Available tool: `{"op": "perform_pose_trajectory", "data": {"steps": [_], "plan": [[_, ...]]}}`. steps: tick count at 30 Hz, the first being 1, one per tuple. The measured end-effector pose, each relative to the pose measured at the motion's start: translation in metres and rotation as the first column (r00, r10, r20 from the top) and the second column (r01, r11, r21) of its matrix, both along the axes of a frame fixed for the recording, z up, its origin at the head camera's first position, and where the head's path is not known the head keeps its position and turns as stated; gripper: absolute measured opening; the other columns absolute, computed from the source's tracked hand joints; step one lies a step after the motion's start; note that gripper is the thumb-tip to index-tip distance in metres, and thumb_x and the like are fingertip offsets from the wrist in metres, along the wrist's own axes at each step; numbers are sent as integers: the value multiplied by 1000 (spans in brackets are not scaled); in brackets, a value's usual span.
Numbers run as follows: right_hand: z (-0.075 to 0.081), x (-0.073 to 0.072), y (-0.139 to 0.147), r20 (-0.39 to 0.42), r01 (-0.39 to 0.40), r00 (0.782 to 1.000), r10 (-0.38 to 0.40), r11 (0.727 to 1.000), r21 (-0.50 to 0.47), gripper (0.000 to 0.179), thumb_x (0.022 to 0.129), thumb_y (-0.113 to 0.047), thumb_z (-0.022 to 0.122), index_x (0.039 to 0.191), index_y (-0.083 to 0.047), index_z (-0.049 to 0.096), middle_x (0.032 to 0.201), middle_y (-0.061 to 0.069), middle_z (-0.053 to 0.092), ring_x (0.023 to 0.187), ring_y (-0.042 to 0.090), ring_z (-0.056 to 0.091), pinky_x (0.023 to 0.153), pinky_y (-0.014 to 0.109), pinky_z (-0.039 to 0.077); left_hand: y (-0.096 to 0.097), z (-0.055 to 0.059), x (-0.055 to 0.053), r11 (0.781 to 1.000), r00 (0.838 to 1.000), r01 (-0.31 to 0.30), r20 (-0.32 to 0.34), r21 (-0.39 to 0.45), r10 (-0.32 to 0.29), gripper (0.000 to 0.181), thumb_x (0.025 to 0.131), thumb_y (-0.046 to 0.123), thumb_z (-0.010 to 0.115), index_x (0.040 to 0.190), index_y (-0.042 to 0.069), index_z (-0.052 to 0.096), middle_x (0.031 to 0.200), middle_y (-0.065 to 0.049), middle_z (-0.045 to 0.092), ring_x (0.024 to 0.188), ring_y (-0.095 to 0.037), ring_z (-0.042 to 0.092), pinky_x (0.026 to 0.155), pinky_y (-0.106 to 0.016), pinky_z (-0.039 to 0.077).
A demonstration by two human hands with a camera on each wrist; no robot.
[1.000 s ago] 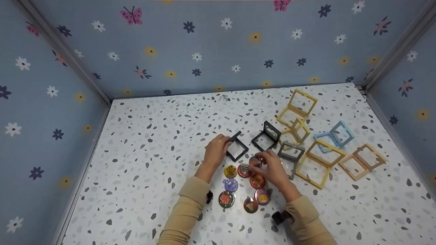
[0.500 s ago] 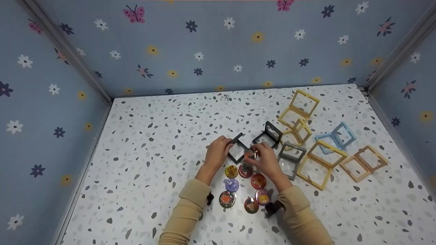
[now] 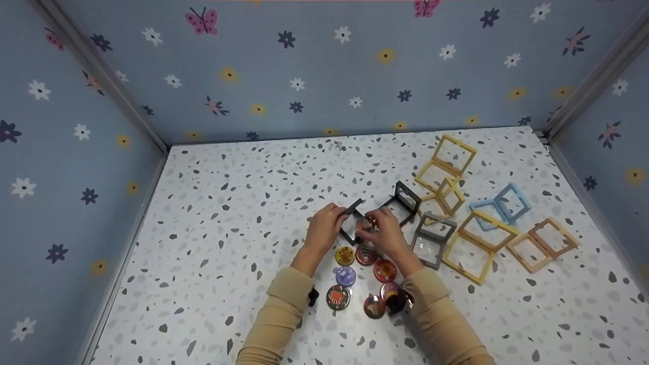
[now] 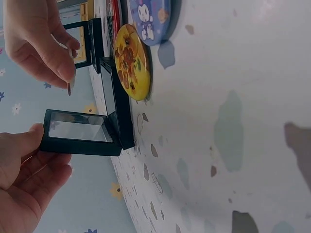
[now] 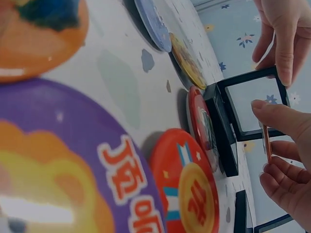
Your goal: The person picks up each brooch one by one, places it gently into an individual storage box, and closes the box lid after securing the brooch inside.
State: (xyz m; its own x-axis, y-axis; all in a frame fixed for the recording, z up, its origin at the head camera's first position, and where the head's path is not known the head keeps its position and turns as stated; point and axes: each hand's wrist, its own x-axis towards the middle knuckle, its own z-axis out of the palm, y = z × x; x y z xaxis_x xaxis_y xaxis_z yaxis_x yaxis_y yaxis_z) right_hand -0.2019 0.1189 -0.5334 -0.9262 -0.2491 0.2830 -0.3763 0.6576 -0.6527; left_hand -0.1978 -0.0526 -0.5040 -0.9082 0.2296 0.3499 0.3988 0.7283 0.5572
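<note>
My left hand (image 3: 322,228) grips the raised lid of a black hinged display frame (image 4: 80,149), whose other half lies flat on the table. Between thumb and fingers, my right hand (image 3: 389,234) pinches a round badge (image 3: 362,227) just above that flat half. The badge (image 5: 266,141) appears edge-on in the right wrist view. Close in front of the frame lie a yellow sunflower badge (image 4: 129,63) and a red badge with a tree (image 3: 366,256). A purple badge (image 3: 346,276), a red medal badge (image 5: 194,194) and several others lie nearer the person.
To the right stand more opened hinged frames: a black one (image 3: 417,200), a grey one (image 3: 418,253), yellow ones (image 3: 476,277), a light blue one (image 3: 525,205) and a light brown one (image 3: 530,266). Flowered wall panels (image 3: 324,66) enclose the speckled table (image 3: 228,203).
My right hand has carried the badge left and slightly up from beside the red tree badge to over the black frame. The left hand stays on the frame's lid.
</note>
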Motion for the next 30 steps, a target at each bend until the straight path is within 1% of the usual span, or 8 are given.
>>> {"op": "perform_pose_trajectory", "data": {"steps": [3, 7, 9, 14, 17, 25, 30], "plan": [[-2, -2, -5, -8, -13, 1000, 13, 1000, -8, 40, 66, -20, 77, 94, 2, 59, 83, 12, 48, 68, 22, 49, 59, 31, 42, 0, -1, 0, 1000, 1000, 3, -2, -1, -3, 14, 84, 13, 59, 92, 3, 66, 77, -4, 58, 67, -17, 56, 59, -28, 45], [-4, -3, -11, 6, -19, 1000, 19, 1000, 3, 38, 67, -21, 77, 93, 1, 59, 82, 10, 47, 67, 20, 47, 59, 31, 40, 0, -2, 0, 1000, 1000, 3, -15, -8, -4, 14, 84, 12, 59, 92, 3, 66, 77, -4, 57, 66, -17, 56, 58, -28, 45], [-5, -5, -13, 14, -18, 1000, 18, 1000, 11, 37, 67, -21, 76, 93, 0, 59, 82, 8, 47, 69, 19, 47, 61, 32, 41, 1, -1, 0, 1000, 1000, 6, -24, -14, -6, 14, 84, 11, 59, 92, 3, 66, 77, -5, 58, 67, -17, 56, 59, -28, 45], [-7, -8, -17, 23, -7, 1000, 6, 1000, 26, 35, 69, -20, 75, 94, -2, 61, 86, 7, 49, 77, 21, 50, 71, 35, 43, 1, -1, 0, 1000, 999, 23, -30, -21, -24, 14, 85, 11, 58, 91, 2, 66, 78, -5, 59, 69, -17, 57, 61, -28, 46], [-9, -10, -19, 22, 4, 1000, -5, 999, 38, 35, 69, -22, 75, 94, -2, 61, 87, 8, 49, 78, 22, 50, 73, 35, 43, 0, -1, 0, 999, 999, 26, -34, -20, -26, 14, 85, 12, 58, 91, 2, 66, 78, -5, 59, 69, -17, 57, 61, -29, 46], [-11, -16, -24, 21, 18, 1000, -20, 998, 60, 35, 67, -20, 76, 90, 0, 61, 85, 9, 50, 76, 23, 50, 71, 35, 43, 0, -1, 1, 1000, 998, 18, -53, -20, -19, 14, 84, 12, 59, 90, 2, 66, 78, -6, 59, 68, -18, 57, 61, -29, 46], [-11, -18, -26, 41, 12, 999, -16, 996, 93, 34, 69, -23, 75, 90, 0, 61, 84, 9, 50, 74, 23, 50, 69, 36, 43, 0, -1, 1, 1000, 999, 13, -47, -28, -15, 14, 84, 12, 58, 91, 2, 66, 79, -5, 59, 70, -18, 58, 63, -29, 47]]}}
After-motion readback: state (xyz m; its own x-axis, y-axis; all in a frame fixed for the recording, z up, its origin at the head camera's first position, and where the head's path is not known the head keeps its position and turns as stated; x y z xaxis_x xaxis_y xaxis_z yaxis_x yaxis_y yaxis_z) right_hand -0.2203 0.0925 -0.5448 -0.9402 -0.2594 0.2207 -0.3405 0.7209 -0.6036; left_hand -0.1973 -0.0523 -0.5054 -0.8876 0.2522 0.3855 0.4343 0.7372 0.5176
